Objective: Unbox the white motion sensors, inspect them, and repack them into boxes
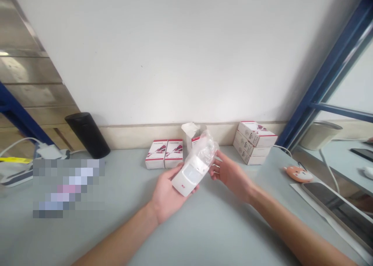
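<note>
My left hand is wrapped round a white motion detector that has a pale lens window and a small red logo. A clear plastic bag covers the detector's upper end, while the lower part is bare. The fingers of my right hand are closed on the bag's edge at the right. Just behind stands a white box with its top flap open, partly hidden by the bag. Left of it, two white and red boxes lie side by side.
Several white and red boxes are stacked at the right by the wall. An orange animal-shaped case and a dark-screened phone lie further right. At the left are a black cylinder, a power strip and a blurred-out area.
</note>
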A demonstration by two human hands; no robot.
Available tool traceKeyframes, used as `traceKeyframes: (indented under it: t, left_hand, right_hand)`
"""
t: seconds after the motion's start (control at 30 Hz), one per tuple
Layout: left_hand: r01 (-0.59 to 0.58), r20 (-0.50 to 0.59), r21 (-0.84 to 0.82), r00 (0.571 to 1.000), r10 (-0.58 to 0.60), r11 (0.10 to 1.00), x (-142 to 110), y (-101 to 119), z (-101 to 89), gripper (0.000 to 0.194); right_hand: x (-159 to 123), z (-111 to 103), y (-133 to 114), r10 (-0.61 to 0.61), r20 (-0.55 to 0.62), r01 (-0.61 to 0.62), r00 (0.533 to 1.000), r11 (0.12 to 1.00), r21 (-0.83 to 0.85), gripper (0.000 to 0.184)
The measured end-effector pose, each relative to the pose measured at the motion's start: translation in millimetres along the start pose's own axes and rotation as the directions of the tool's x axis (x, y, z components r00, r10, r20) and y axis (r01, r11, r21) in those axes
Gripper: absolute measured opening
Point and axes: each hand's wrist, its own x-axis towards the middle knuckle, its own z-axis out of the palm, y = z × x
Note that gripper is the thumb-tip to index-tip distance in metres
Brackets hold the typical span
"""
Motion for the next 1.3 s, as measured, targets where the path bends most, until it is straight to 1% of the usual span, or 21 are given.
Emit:
traceKeyframes:
  t: [0.07,0.17,0.23,0.27,0.4,0.5,0.57,0.63,0.73,0.8,0.9,1.0,1.07,1.13,1.17,1.23,1.3]
  left_hand:
    - [-0.006,0.036,0.010,0.999,0.006,1.000,-1.1,-0.1,1.2,0.015]
    - [0.011,0.097,0.059,0.995,-0.016,0.998,-1.1,-1.5,0.7,0.023]
    - [0.025,0.120,0.086,0.992,-0.036,0.996,-0.7,-2.4,-0.3,0.029]
    - [0.031,0.130,0.093,0.991,-0.043,0.995,-0.7,-2.7,-0.9,0.032]
    - [0.015,0.188,0.138,0.981,-0.041,0.990,-1.0,-4.0,-2.4,0.038]
    - [-0.029,0.214,0.228,0.977,-0.021,0.973,-0.9,-6.6,-3.9,0.038]
    - [-0.075,0.231,0.320,0.973,-0.001,0.945,0.2,-9.4,-6.4,0.042]
    - [-0.166,0.236,0.414,0.969,0.071,0.895,2.0,-12.3,-10.3,0.044]
    - [-0.299,0.205,0.518,0.953,0.223,0.801,5.1,-15.0,-16.7,0.042]
    - [-0.333,0.169,0.561,0.942,0.289,0.758,6.5,-15.0,-18.8,0.039]
    - [-0.358,0.137,0.637,0.924,0.357,0.682,6.8,-12.3,-16.4,0.032]
    - [-0.398,0.163,0.706,0.896,0.413,0.586,5.0,-7.5,-11.6,0.031]
    - [-0.456,0.220,0.697,0.870,0.441,0.552,2.2,-4.5,-9.3,0.034]
    - [-0.518,0.291,0.656,0.845,0.449,0.549,-1.6,-2.9,-7.9,0.040]
    - [-0.533,0.317,0.641,0.839,0.442,0.553,-3.5,-2.9,-7.3,0.042]
    - [-0.538,0.333,0.634,0.838,0.432,0.555,-5.8,-4.7,-6.5,0.045]
    - [-0.536,0.326,0.642,0.838,0.437,0.548,-5.3,-7.2,-6.5,0.043]
  right_hand:
    - [-3.1,3.7,8.4,0.006,0.043,0.000,0.999,0.991,-0.136,0.044]
    - [-8.5,5.4,16.9,-0.003,0.126,0.047,0.992,0.940,-0.339,0.047]
    - [-11.8,5.7,18.6,-0.019,0.162,0.086,0.987,0.905,-0.416,0.049]
    - [-13.2,6.2,18.5,-0.026,0.161,0.095,0.987,0.894,-0.438,0.049]
    - [-16.2,10.5,15.7,-0.036,0.099,0.079,0.994,0.879,-0.470,0.046]
    - [-16.0,13.0,13.3,-0.080,0.078,0.107,0.994,0.888,-0.447,0.044]
    - [-15.4,12.7,11.4,-0.124,0.068,0.141,0.990,0.885,-0.443,0.043]
    - [-14.9,11.5,9.3,-0.174,0.058,0.181,0.983,0.872,-0.455,0.042]
    - [-14.6,10.4,6.4,-0.280,0.056,0.266,0.958,0.803,-0.534,0.039]
    - [-14.4,10.4,5.2,-0.351,0.075,0.323,0.933,0.733,-0.599,0.034]
    - [-13.0,9.3,5.1,-0.408,0.140,0.394,0.902,0.647,-0.653,0.029]
    - [-10.3,5.6,7.5,-0.423,0.199,0.434,0.884,0.584,-0.686,0.025]
    - [-8.4,2.7,10.0,-0.418,0.213,0.436,0.883,0.567,-0.699,0.025]
    - [-7.2,0.6,12.1,-0.400,0.223,0.430,0.889,0.564,-0.705,0.028]
    - [-6.8,-0.1,12.6,-0.389,0.228,0.426,0.893,0.565,-0.706,0.030]
    - [-6.7,-0.9,12.6,-0.362,0.238,0.415,0.901,0.566,-0.712,0.031]
    - [-6.8,-1.6,12.1,-0.341,0.241,0.403,0.909,0.564,-0.721,0.030]
